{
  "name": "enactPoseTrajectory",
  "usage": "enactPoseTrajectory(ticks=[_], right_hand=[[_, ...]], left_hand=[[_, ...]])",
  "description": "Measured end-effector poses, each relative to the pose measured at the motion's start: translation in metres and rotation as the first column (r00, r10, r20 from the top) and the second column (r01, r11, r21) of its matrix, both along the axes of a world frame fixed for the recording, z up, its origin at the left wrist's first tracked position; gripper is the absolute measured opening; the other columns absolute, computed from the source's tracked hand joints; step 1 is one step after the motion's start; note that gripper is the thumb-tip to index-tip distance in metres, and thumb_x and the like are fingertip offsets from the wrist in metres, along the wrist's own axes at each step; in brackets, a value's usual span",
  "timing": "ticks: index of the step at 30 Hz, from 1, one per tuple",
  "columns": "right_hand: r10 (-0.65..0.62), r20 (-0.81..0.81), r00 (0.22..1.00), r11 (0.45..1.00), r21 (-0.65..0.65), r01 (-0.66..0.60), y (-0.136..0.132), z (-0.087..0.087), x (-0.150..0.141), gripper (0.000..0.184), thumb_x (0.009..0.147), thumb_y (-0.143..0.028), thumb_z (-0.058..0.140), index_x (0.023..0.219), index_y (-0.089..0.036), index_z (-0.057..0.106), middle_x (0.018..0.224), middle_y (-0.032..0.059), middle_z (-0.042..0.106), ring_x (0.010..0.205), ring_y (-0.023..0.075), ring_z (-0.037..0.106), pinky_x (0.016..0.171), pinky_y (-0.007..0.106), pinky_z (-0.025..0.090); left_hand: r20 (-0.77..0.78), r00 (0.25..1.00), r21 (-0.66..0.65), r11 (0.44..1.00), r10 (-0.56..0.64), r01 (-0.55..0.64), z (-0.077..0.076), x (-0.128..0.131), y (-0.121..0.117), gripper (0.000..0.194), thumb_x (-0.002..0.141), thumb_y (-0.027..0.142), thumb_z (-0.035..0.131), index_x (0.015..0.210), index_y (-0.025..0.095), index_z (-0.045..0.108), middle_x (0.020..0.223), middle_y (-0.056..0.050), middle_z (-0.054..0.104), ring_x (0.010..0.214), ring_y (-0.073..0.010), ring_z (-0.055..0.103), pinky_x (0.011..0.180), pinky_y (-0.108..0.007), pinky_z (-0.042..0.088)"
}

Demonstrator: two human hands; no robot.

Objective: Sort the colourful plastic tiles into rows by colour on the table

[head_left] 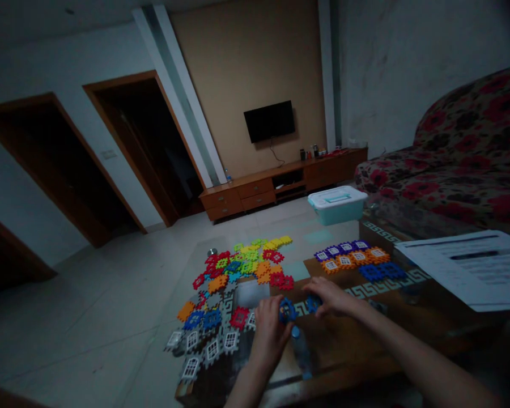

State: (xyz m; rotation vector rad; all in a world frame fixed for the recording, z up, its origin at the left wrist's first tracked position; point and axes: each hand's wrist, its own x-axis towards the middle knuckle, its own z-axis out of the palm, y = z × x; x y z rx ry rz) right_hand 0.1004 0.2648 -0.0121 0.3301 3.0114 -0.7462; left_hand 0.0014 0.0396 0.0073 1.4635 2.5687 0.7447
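My left hand (270, 324) is closed on a blue interlocking building tile (287, 310) above the front of the table. A second blue tile (312, 304) is pinched in my right hand (330, 297), a short gap away from the first. Just below the hands is a small clear bottle with a blue cap (296, 332). To the left lies a loose heap of coloured tiles (242, 266). Grey tiles with white window inserts (212, 349) spread near the table's left corner. Right of centre, tiles sit in joined rows: purple (340, 250), orange (356, 259) and blue (382, 271).
White papers (467, 275) with a dark pen (474, 255) lie at the table's right. A teal box with a white lid (338, 204) stands at the far side. Beyond are a floral sofa (463, 153), a wooden TV cabinet (259, 192) and a wall television (270, 122).
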Motion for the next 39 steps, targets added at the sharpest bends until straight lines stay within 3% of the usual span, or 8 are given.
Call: enactPoseTrajectory(ticks=[6, 12, 18, 22, 26, 32, 35, 39], right_hand=[[-0.056, 0.146, 0.988, 0.995, 0.09, 0.043, -0.012, 0.011, 0.001, 0.055, 0.06, -0.023, 0.082, 0.112, -0.018, 0.065, 0.12, 0.0148, 0.06, 0.114, 0.0333, 0.054, 0.092, 0.039, 0.04], [-0.018, 0.062, 0.998, 0.998, 0.064, 0.014, -0.015, 0.009, 0.004, 0.059, 0.066, -0.026, 0.072, 0.122, -0.013, 0.057, 0.122, 0.0201, 0.058, 0.115, 0.0358, 0.053, 0.094, 0.045, 0.041], [0.193, -0.23, 0.954, 0.975, -0.064, -0.212, -0.021, 0.004, 0.003, 0.073, 0.068, -0.02, 0.067, 0.137, -0.013, 0.046, 0.134, 0.0177, 0.052, 0.125, 0.0302, 0.047, 0.105, 0.041, 0.037], [0.331, -0.168, 0.929, 0.941, -0.021, -0.339, -0.04, 0.01, 0.001, 0.06, 0.068, -0.017, 0.068, 0.127, -0.016, 0.054, 0.12, 0.0119, 0.056, 0.112, 0.0268, 0.051, 0.099, 0.04, 0.041], [0.379, -0.093, 0.921, 0.924, -0.019, -0.382, -0.047, 0.014, 0.0, 0.043, 0.071, -0.02, 0.074, 0.112, -0.017, 0.06, 0.114, 0.0098, 0.056, 0.108, 0.0248, 0.05, 0.094, 0.037, 0.042], [0.378, -0.096, 0.921, 0.925, -0.015, -0.381, -0.047, 0.009, 0.001, 0.031, 0.073, -0.019, 0.074, 0.1, -0.017, 0.06, 0.112, 0.0087, 0.056, 0.104, 0.0234, 0.051, 0.089, 0.034, 0.042], [0.369, -0.069, 0.927, 0.929, 0.037, -0.367, -0.047, 0.011, 0.001, 0.028, 0.071, -0.018, 0.072, 0.096, -0.017, 0.06, 0.107, 0.0086, 0.057, 0.101, 0.024, 0.051, 0.086, 0.034, 0.042], [0.249, 0.0, 0.968, 0.961, 0.121, -0.247, -0.033, 0.017, 0.008, 0.031, 0.069, -0.02, 0.073, 0.097, -0.016, 0.06, 0.107, 0.0112, 0.058, 0.1, 0.0262, 0.052, 0.085, 0.035, 0.042]], left_hand=[[0.1, 0.993, -0.183, 0.98, -0.059, 0.077, -0.006, 0.029, 0.012, 0.059, 0.073, 0.017, 0.064, 0.131, 0.023, 0.053, 0.134, -0.009, 0.056, 0.126, -0.029, 0.045, 0.111, -0.045, 0.029], [0.176, 0.983, -0.122, 0.99, -0.043, 0.065, -0.014, 0.025, 0.011, 0.081, 0.071, 0.015, 0.068, 0.146, 0.018, 0.037, 0.143, -0.012, 0.05, 0.133, -0.0281, 0.041, 0.115, -0.043, 0.026], [0.115, 0.993, -0.174, 0.985, 0.021, -0.001, -0.011, 0.029, 0.002, 0.086, 0.072, 0.021, 0.066, 0.15, 0.019, 0.031, 0.148, -0.013, 0.046, 0.139, -0.0323, 0.035, 0.115, -0.048, 0.024], [0.117, 0.991, -0.187, 0.981, 0.07, -0.047, -0.012, 0.026, 0.002, 0.089, 0.071, 0.02, 0.065, 0.152, 0.018, 0.027, 0.149, -0.014, 0.045, 0.139, -0.0323, 0.035, 0.114, -0.046, 0.026], [0.135, 0.985, -0.142, 0.986, 0.104, -0.085, -0.014, 0.023, 0.004, 0.093, 0.071, 0.015, 0.062, 0.154, 0.015, 0.019, 0.141, -0.015, 0.052, 0.133, -0.0295, 0.042, 0.111, -0.042, 0.03], [0.134, 0.989, -0.161, 0.986, 0.06, -0.038, -0.013, 0.023, 0.003, 0.087, 0.073, 0.014, 0.061, 0.153, 0.016, 0.026, 0.145, -0.013, 0.049, 0.138, -0.0299, 0.037, 0.114, -0.043, 0.025], [0.085, 0.996, -0.176, 0.984, 0.028, -0.013, -0.007, 0.018, 0.002, 0.074, 0.078, 0.017, 0.059, 0.148, 0.02, 0.037, 0.14, -0.01, 0.055, 0.133, -0.0283, 0.042, 0.112, -0.042, 0.028], [-0.05, 0.982, -0.14, 0.973, 0.18, -0.185, 0.003, -0.012, -0.008, 0.056, 0.085, 0.021, 0.053, 0.14, 0.018, 0.047, 0.131, -0.012, 0.06, 0.125, -0.0273, 0.05, 0.105, -0.041, 0.036]])
